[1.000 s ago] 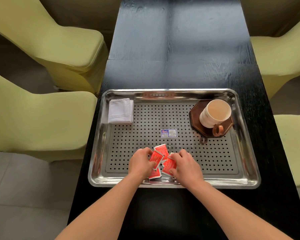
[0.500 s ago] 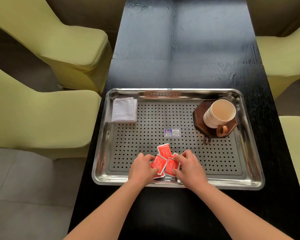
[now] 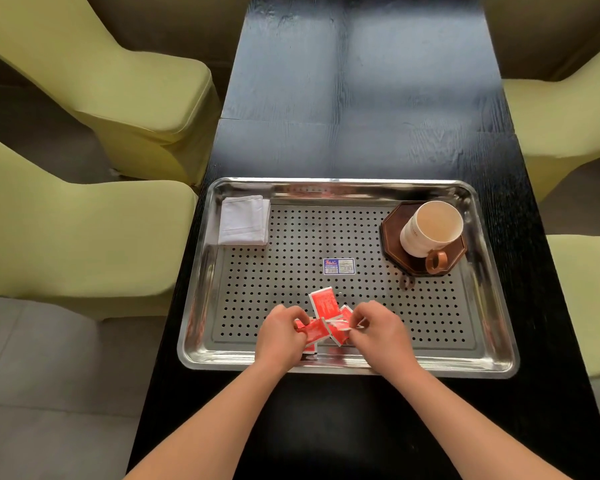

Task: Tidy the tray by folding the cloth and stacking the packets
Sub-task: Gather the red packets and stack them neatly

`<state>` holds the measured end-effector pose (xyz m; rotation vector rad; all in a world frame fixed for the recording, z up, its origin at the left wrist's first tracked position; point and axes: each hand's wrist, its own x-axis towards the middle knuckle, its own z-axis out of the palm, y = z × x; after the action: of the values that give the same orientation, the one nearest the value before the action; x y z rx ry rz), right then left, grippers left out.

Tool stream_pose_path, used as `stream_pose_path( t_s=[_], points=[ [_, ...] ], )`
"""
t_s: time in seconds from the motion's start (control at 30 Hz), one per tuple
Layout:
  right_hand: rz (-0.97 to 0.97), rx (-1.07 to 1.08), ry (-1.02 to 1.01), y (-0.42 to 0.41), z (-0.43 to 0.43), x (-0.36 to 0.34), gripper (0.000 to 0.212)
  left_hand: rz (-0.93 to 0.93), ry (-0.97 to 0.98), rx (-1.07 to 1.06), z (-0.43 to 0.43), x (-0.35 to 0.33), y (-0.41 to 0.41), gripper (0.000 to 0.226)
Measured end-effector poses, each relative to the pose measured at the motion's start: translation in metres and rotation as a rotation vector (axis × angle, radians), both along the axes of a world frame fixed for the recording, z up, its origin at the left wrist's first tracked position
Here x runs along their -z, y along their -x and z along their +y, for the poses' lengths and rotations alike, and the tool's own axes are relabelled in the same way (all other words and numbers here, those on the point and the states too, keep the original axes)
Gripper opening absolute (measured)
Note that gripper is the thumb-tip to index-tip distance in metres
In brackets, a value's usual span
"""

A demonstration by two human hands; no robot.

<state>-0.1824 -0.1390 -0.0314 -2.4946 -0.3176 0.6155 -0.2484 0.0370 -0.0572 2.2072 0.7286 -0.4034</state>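
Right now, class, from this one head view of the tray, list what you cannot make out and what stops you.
Head view, count of red packets: the left hand and right hand cover part of the pile.
Head view, print on the sticker on the tray: too small.
Head view, lettering on the cup: blurred.
Head view, layers in the folded cloth: only its top shows.

Polished metal tray (image 3: 492, 355), mirror-glossy rim, perforated floor; soft white cloth (image 3: 245, 220), matt; glossy red packets (image 3: 323, 303); smooth ceramic mug (image 3: 430, 233); dark wood coaster (image 3: 395, 220); grained black wooden table (image 3: 361, 98).
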Motion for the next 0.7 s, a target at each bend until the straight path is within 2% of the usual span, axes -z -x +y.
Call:
stream_pose_path(
  t_s=[0.17, 0.27, 0.4, 0.53, 0.7],
  points=[
    [0.04, -0.229, 0.074, 0.017, -0.011, 0.01, 0.012, -0.04, 0.045, -0.084, 0.008, -0.005, 0.01, 0.033],
    [0.083, -0.18, 0.054, 0.017, -0.012, 0.009, 0.011, -0.049, 0.069, -0.113, 0.013, -0.009, 0.015, 0.035],
    [0.114, -0.051, 0.057, 0.009, -0.011, 0.008, 0.019, -0.045, 0.128, -0.138, 0.013, -0.013, 0.017, 0.034],
    [0.095, -0.001, 0.108, 0.006, -0.012, 0.012, 0.003, -0.052, 0.189, -0.151, 0.008, -0.015, 0.016, 0.034],
    [0.112, 0.006, 0.099, 0.01, -0.008, 0.017, 0.004, -0.071, 0.213, -0.088, 0.007, -0.013, 0.014, 0.037]
  ],
)
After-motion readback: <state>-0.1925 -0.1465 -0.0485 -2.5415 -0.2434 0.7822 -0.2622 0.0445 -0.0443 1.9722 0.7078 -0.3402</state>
